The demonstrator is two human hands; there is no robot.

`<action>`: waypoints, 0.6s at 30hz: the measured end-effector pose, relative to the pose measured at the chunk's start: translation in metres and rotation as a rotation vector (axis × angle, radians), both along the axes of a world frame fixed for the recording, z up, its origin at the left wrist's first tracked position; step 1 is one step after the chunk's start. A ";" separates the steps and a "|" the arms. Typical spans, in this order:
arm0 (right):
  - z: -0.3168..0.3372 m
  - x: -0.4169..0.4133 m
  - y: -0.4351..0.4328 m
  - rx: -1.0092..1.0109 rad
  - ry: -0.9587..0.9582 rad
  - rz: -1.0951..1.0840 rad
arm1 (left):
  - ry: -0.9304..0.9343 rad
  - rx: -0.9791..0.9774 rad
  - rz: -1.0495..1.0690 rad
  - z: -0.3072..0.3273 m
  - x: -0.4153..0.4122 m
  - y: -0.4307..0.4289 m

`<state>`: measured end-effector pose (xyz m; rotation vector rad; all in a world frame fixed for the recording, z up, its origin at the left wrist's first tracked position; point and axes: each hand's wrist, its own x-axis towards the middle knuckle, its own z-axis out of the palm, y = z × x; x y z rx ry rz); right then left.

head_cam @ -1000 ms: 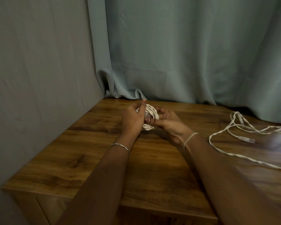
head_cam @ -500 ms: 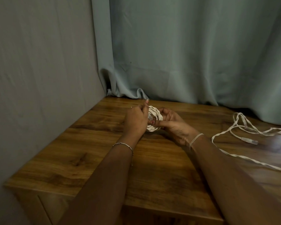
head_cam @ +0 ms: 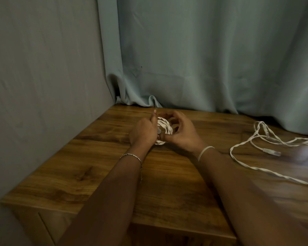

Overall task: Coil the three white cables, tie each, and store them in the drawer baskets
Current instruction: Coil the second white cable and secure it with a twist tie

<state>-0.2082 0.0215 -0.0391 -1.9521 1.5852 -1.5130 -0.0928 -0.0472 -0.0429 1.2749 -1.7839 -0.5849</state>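
Note:
A small coil of white cable (head_cam: 164,127) sits between my two hands, just above the wooden table top (head_cam: 103,171). My left hand (head_cam: 143,132) grips the coil's left side, thumb raised. My right hand (head_cam: 181,131) curls round its right side, thumb pressed against the lower loops. A clear plug end shows at the coil's left edge. Loose white cable (head_cam: 256,139) lies uncoiled on the table at the right, with a plug (head_cam: 272,152) near its front. No drawer basket is in view.
A grey wall (head_cam: 43,86) borders the table on the left and a grey-green curtain (head_cam: 203,59) hangs behind it. The cabinet front and a drawer edge (head_cam: 44,226) show below the table's near edge.
My right hand's fingers have curled further over the top of the coil. Both hands stay on it at the same spot; the view shifted slightly.

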 end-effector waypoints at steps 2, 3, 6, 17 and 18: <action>0.000 0.004 -0.001 -0.117 0.134 -0.088 | 0.024 0.051 0.001 0.001 0.001 -0.002; 0.001 0.007 -0.001 -0.143 0.188 -0.117 | 0.029 0.065 0.001 0.001 0.002 -0.002; 0.003 0.009 0.001 -0.127 0.315 -0.171 | 0.049 0.073 -0.001 0.002 0.002 -0.002; 0.001 0.005 0.002 -0.225 0.579 -0.307 | 0.437 0.194 -0.192 0.004 -0.001 0.001; 0.000 0.004 0.002 -0.230 0.569 -0.325 | 0.462 0.224 -0.234 0.003 -0.002 0.001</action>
